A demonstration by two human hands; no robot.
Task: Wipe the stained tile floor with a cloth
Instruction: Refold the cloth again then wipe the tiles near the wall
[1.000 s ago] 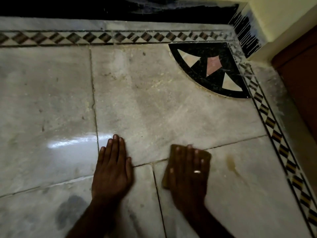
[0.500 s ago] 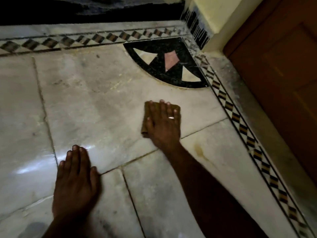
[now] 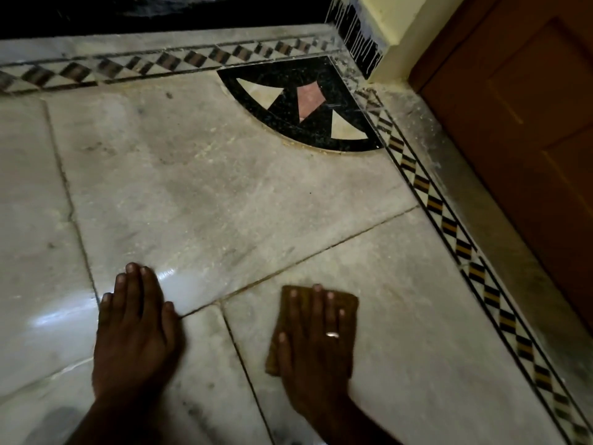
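Both hands lie flat with fingers pressed together on the pale marble tile floor (image 3: 224, 194), left hand (image 3: 134, 335) bare, right hand (image 3: 316, 342) pressing the folded brown cloth (image 3: 348, 305)

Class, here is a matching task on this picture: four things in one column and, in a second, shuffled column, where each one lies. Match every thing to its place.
Things
1. left hand
2. cloth
3. black fan-shaped inlay
4. brown door

Places
A. in the far corner of the tile floor
B. pressed flat under the right hand
C. flat on the bare floor, holding nothing
D. along the right edge of the view

Pairs: 1-C, 2-B, 3-A, 4-D
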